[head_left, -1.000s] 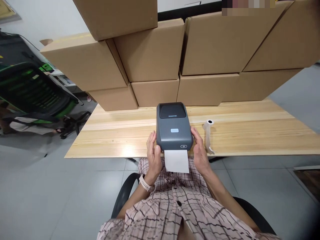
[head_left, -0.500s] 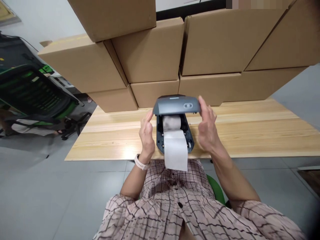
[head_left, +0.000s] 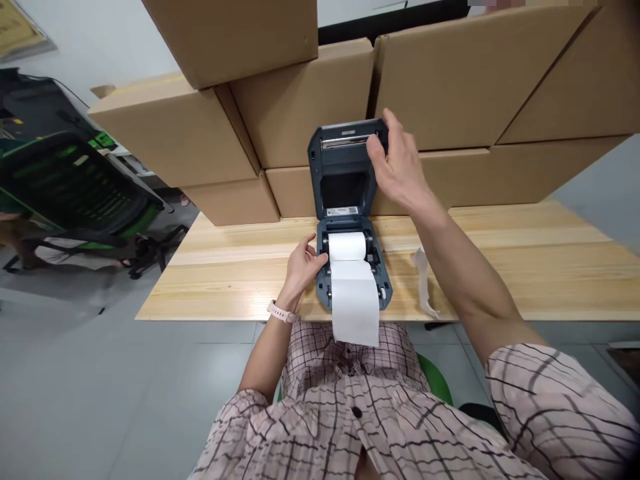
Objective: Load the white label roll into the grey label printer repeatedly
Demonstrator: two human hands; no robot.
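A dark grey label printer stands on the wooden table with its lid swung up and back. Inside the base lies a roll of white label paper. Its loose strip runs forward over the printer's front and hangs past the table edge. My right hand grips the lid's upper right corner, thumb on the inner face. My left hand holds the left side of the base, with the thumb over the rim and the fingers outside.
Cardboard boxes are stacked along the back of the wooden table, close behind the raised lid. A torn, curled paper strip lies right of the printer. An office chair stands on the left.
The lid has swung from partly raised to upright, showing its inside. My right hand rose with it; my left hand left the lid and moved down to the base. The torn strip came into view.
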